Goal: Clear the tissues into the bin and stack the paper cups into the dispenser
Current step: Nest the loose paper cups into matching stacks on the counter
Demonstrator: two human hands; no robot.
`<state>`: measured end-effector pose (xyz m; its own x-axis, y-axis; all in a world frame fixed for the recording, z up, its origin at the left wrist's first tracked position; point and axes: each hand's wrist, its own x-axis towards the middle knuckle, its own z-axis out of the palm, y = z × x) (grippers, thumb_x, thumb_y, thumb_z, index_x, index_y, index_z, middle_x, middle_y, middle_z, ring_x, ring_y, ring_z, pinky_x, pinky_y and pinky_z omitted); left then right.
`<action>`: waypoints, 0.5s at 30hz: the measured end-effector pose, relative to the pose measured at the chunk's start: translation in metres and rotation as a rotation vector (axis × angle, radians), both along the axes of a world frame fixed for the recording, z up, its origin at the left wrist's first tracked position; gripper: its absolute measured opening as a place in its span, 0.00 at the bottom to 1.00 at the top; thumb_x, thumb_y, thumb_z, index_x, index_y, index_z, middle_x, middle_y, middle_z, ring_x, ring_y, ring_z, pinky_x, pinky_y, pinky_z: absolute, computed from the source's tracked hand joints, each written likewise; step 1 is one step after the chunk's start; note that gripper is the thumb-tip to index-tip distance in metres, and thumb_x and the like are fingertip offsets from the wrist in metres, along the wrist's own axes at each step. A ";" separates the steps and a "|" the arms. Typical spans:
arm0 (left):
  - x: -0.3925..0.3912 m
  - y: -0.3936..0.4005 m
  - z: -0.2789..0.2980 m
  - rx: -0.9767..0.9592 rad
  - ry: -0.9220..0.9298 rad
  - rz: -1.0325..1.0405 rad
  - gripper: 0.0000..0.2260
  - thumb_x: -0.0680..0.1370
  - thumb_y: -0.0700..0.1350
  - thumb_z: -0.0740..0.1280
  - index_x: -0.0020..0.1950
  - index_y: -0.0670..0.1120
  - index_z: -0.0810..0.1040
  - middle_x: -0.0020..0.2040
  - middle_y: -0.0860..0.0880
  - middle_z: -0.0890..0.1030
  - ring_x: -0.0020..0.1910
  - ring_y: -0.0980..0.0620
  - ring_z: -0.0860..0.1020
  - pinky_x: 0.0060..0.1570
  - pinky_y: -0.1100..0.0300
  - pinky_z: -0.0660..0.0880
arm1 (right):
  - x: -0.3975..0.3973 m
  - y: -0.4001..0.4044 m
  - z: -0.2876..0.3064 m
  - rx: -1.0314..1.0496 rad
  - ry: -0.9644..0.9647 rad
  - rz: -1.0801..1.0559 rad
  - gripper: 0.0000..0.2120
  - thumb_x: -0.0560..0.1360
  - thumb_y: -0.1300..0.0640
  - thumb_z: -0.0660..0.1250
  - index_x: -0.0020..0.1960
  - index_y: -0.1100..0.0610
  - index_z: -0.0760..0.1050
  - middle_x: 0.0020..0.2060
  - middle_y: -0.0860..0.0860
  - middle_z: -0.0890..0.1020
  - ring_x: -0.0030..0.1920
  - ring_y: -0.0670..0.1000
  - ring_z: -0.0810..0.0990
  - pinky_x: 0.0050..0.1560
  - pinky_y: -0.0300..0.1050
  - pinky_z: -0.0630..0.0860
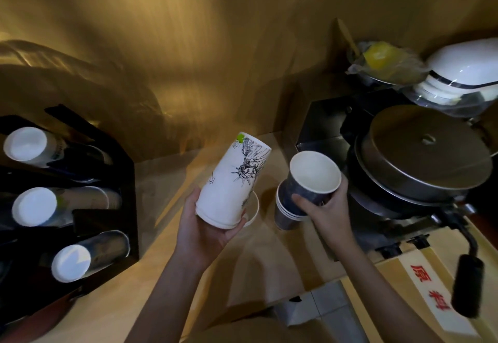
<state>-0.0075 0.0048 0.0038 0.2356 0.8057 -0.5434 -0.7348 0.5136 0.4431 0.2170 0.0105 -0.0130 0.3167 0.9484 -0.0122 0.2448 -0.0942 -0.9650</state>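
My left hand (pixel 208 230) grips a tall white paper cup (pixel 231 181) printed with a black drawing, held upside down with its rim toward my palm. Below it another white cup (pixel 254 209) peeks out on the counter. My right hand (pixel 327 209) holds a dark blue paper cup (pixel 310 181), mouth up, just above a short stack of dark blue cups (pixel 283 216) on the counter. At the left stands a black cup dispenser (pixel 126 194) with three slanted tubes holding stacked cups (pixel 35 206). No tissues or bin are in view.
A metal waffle-type machine (pixel 423 154) with a round lid and a black handle (pixel 467 286) fills the right side. Behind it sit stacked white bowls (pixel 463 70) and a plastic-wrapped bowl (pixel 382 59). A wooden box with a red-lettered label (pixel 431 291) is at lower right.
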 end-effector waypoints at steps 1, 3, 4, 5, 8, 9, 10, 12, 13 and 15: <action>0.000 -0.001 0.001 -0.003 0.006 0.001 0.18 0.75 0.58 0.58 0.45 0.50 0.84 0.49 0.44 0.85 0.53 0.40 0.77 0.51 0.43 0.75 | 0.001 -0.001 -0.005 -0.010 -0.018 0.008 0.46 0.60 0.62 0.78 0.70 0.50 0.56 0.67 0.53 0.68 0.68 0.53 0.67 0.67 0.60 0.69; 0.001 -0.002 0.001 -0.007 0.032 0.004 0.18 0.75 0.57 0.58 0.42 0.51 0.85 0.48 0.46 0.85 0.53 0.42 0.79 0.54 0.45 0.75 | 0.003 -0.003 -0.012 -0.040 -0.064 0.034 0.47 0.60 0.62 0.79 0.70 0.49 0.55 0.67 0.51 0.67 0.68 0.52 0.67 0.67 0.59 0.69; 0.001 -0.003 0.001 -0.012 0.043 0.008 0.18 0.75 0.57 0.58 0.42 0.51 0.84 0.47 0.46 0.86 0.52 0.43 0.79 0.56 0.45 0.74 | 0.004 -0.004 -0.013 -0.057 -0.102 0.050 0.47 0.60 0.61 0.79 0.70 0.50 0.55 0.67 0.52 0.67 0.67 0.52 0.67 0.67 0.58 0.69; 0.001 -0.003 0.001 -0.018 0.053 0.015 0.17 0.75 0.57 0.58 0.42 0.51 0.84 0.46 0.47 0.86 0.50 0.43 0.80 0.58 0.45 0.72 | 0.005 -0.004 -0.014 -0.069 -0.153 0.063 0.47 0.60 0.60 0.79 0.70 0.52 0.56 0.66 0.53 0.68 0.67 0.53 0.67 0.67 0.57 0.69; 0.000 -0.003 0.001 -0.023 0.087 0.033 0.14 0.75 0.57 0.58 0.46 0.52 0.81 0.44 0.49 0.86 0.42 0.46 0.84 0.57 0.46 0.71 | 0.006 -0.006 -0.014 -0.102 -0.383 0.108 0.46 0.61 0.51 0.78 0.71 0.55 0.57 0.68 0.56 0.66 0.69 0.55 0.63 0.68 0.52 0.66; 0.000 -0.003 0.001 -0.021 0.108 0.032 0.14 0.74 0.56 0.59 0.47 0.52 0.80 0.43 0.49 0.86 0.41 0.47 0.84 0.55 0.49 0.73 | 0.005 -0.008 -0.014 -0.119 -0.473 0.134 0.46 0.62 0.47 0.77 0.71 0.55 0.57 0.70 0.56 0.64 0.70 0.55 0.60 0.69 0.53 0.65; 0.000 -0.003 0.000 -0.019 0.132 0.032 0.13 0.74 0.56 0.59 0.47 0.52 0.80 0.42 0.50 0.86 0.40 0.48 0.84 0.52 0.50 0.74 | 0.005 -0.010 -0.014 -0.143 -0.543 0.160 0.46 0.63 0.43 0.75 0.72 0.55 0.56 0.71 0.56 0.62 0.71 0.55 0.58 0.69 0.53 0.63; -0.001 -0.003 -0.001 -0.017 0.154 0.046 0.12 0.75 0.56 0.59 0.47 0.52 0.79 0.41 0.50 0.86 0.38 0.48 0.84 0.51 0.51 0.74 | 0.006 -0.013 -0.013 -0.197 -0.615 0.196 0.48 0.63 0.39 0.72 0.73 0.55 0.53 0.73 0.56 0.59 0.73 0.55 0.54 0.70 0.53 0.60; -0.001 -0.004 -0.001 -0.019 0.157 0.053 0.12 0.75 0.55 0.60 0.47 0.52 0.79 0.41 0.50 0.86 0.38 0.48 0.84 0.51 0.50 0.73 | 0.007 -0.013 -0.012 -0.221 -0.641 0.209 0.49 0.62 0.38 0.72 0.73 0.56 0.53 0.74 0.56 0.58 0.73 0.55 0.53 0.71 0.53 0.59; -0.003 -0.006 -0.001 -0.018 0.167 0.063 0.12 0.75 0.55 0.60 0.48 0.52 0.80 0.42 0.50 0.86 0.39 0.48 0.84 0.51 0.50 0.73 | 0.008 -0.012 -0.006 -0.267 -0.692 0.223 0.52 0.61 0.36 0.72 0.74 0.57 0.51 0.74 0.56 0.57 0.74 0.55 0.50 0.72 0.52 0.55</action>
<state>-0.0102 -0.0013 0.0032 0.0900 0.8057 -0.5854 -0.6827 0.4779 0.5528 0.2249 -0.0015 -0.0191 0.1378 0.9833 -0.1186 0.8243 -0.1803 -0.5366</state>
